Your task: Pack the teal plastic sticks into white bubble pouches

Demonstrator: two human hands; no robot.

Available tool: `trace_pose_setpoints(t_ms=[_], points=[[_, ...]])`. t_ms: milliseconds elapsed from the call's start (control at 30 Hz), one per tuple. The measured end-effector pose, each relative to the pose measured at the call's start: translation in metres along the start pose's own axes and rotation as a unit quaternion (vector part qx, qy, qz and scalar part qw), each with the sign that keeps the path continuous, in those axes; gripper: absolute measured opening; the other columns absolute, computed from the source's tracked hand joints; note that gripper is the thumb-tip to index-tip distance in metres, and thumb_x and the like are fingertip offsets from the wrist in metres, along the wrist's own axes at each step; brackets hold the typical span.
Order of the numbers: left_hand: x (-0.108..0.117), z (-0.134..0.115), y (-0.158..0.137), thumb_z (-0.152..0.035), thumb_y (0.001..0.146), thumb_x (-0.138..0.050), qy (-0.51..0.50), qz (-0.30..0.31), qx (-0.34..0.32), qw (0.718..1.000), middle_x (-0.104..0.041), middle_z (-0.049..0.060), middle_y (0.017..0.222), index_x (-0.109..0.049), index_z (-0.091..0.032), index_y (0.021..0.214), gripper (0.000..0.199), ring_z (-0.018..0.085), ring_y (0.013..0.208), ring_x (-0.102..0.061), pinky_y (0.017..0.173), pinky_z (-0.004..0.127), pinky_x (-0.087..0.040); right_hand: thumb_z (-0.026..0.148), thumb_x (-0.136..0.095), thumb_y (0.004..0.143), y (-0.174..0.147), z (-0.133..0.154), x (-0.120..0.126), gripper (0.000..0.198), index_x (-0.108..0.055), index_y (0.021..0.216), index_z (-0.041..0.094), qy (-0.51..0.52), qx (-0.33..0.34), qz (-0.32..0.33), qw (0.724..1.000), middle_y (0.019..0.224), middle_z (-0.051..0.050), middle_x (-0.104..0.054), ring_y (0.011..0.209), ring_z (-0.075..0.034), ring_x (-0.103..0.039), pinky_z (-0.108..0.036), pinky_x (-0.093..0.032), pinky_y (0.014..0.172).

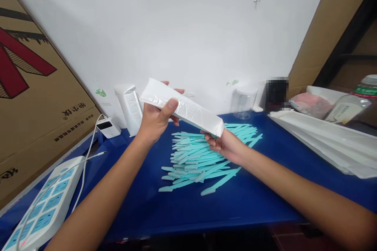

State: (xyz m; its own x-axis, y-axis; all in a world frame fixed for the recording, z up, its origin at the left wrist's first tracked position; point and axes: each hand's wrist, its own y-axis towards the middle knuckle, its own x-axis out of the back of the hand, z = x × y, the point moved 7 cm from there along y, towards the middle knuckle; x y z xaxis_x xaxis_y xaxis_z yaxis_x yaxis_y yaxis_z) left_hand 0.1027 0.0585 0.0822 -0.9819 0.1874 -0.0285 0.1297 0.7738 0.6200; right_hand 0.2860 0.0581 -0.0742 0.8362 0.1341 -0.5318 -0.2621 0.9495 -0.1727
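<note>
A long, slim white package (184, 108), wrapped in shiny clear film, is held at a tilt above the table with its right end lower. My left hand (159, 115) grips its upper part, thumb across the front and fingers behind. At the lower end, my right hand (225, 145) has its fingers curled underneath, and the package hides its thumb. Below lies a loose pile of teal eyebrow razors (191, 157), most with their pale capped ends to the left. A similar film-wrapped white package (131, 110) stands against the wall behind my left hand.
A white power strip (55, 200) with cables and a small white device (108, 127) lie left, by a large cardboard box (38, 86). A clear jar (244, 102) stands at the wall. White plastic sleeves (326, 137) and a bottle (353, 102) occupy the right of the blue table (176, 215).
</note>
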Motion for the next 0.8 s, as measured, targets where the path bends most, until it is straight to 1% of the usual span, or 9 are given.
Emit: trace_pose_setpoints(t_ms=[100,200,267,367,467,533,633,733,800], points=[[-0.005,-0.002,0.001,-0.055,0.068,-0.093,-0.01,0.012,0.011,1.0,-0.073,0.013,0.124,-0.046,-0.025,0.139,0.09,0.017,0.073,-0.072,0.047,0.023,-0.052,0.033,-0.065,0.09,0.002,0.002,0.005,0.017,-0.07,0.097,0.019,-0.006,0.011,-0.002,1.0,0.079,-0.003,-0.062,0.053,-0.007,-0.037,-0.018,-0.022,0.04],[-0.006,0.0,-0.001,-0.044,0.067,-0.096,-0.011,0.016,0.022,1.0,-0.072,0.012,0.125,-0.044,-0.026,0.143,0.093,0.018,0.077,-0.072,0.049,0.023,-0.053,0.035,-0.066,0.087,0.002,0.004,0.007,0.018,-0.069,0.095,0.019,-0.034,0.027,-0.008,0.999,0.08,-0.003,-0.062,0.054,-0.008,-0.036,-0.019,-0.019,0.041],[-0.003,0.004,-0.003,-0.041,0.07,-0.095,-0.01,0.006,0.03,0.999,-0.072,0.012,0.125,-0.045,-0.025,0.142,0.089,0.018,0.079,-0.072,0.05,0.023,-0.053,0.036,-0.067,0.084,0.002,0.005,0.007,0.019,-0.067,0.088,0.017,-0.069,0.037,-0.006,0.997,0.072,-0.002,-0.057,0.052,-0.008,-0.032,-0.021,-0.016,0.042],[0.006,0.013,-0.01,-0.04,0.073,-0.093,-0.023,-0.02,0.047,0.998,-0.073,0.012,0.122,-0.048,-0.025,0.138,0.081,0.018,0.077,-0.072,0.05,0.024,-0.054,0.037,-0.071,0.076,0.002,0.008,0.009,0.022,-0.059,0.076,0.019,-0.115,0.056,-0.008,0.992,0.06,0.004,-0.045,0.05,-0.006,-0.023,-0.022,-0.013,0.044],[0.021,0.023,-0.018,-0.039,0.072,-0.093,-0.051,-0.058,0.076,0.994,-0.075,0.01,0.118,-0.053,-0.025,0.13,0.072,0.019,0.078,-0.074,0.051,0.024,-0.054,0.038,-0.079,0.07,0.005,0.014,0.018,0.035,-0.049,0.065,0.02,-0.145,0.085,-0.038,0.985,0.054,0.008,-0.033,0.05,-0.006,-0.017,-0.023,-0.012,0.046],[0.033,0.03,-0.025,-0.039,0.073,-0.092,-0.071,-0.089,0.093,0.989,-0.076,0.008,0.113,-0.059,-0.022,0.119,0.059,0.019,0.08,-0.074,0.054,0.024,-0.055,0.043,-0.083,0.071,0.009,0.019,0.027,0.045,-0.045,0.06,0.021,-0.172,0.1,-0.065,0.978,0.052,0.009,-0.029,0.05,-0.006,-0.016,-0.024,-0.012,0.046],[0.049,0.042,-0.032,-0.041,0.074,-0.091,-0.109,-0.129,0.113,0.979,-0.075,0.004,0.099,-0.063,-0.019,0.105,0.047,0.016,0.078,-0.072,0.058,0.023,-0.057,0.053,-0.083,0.075,0.015,0.028,0.041,0.05,-0.047,0.059,0.022,-0.211,0.11,-0.096,0.966,0.05,0.008,-0.031,0.048,-0.007,-0.023,-0.024,-0.018,0.045],[0.059,0.06,-0.039,-0.04,0.075,-0.09,-0.161,-0.161,0.145,0.963,-0.074,0.001,0.092,-0.064,-0.017,0.103,0.044,0.013,0.075,-0.071,0.064,0.023,-0.059,0.059,-0.082,0.077,0.019,0.035,0.051,0.051,-0.05,0.061,0.023,-0.245,0.113,-0.114,0.956,0.049,0.005,-0.036,0.049,-0.011,-0.039,-0.024,-0.028,0.047],[0.06,0.074,-0.045,-0.038,0.077,-0.088,-0.196,-0.173,0.176,0.949,-0.075,0.001,0.094,-0.065,-0.017,0.104,0.041,0.013,0.078,-0.072,0.069,0.023,-0.061,0.059,-0.081,0.078,0.021,0.036,0.054,0.051,-0.05,0.061,0.023,-0.267,0.118,-0.126,0.948,0.049,0.004,-0.036,0.051,-0.013,-0.044,-0.024,-0.03,0.049]])
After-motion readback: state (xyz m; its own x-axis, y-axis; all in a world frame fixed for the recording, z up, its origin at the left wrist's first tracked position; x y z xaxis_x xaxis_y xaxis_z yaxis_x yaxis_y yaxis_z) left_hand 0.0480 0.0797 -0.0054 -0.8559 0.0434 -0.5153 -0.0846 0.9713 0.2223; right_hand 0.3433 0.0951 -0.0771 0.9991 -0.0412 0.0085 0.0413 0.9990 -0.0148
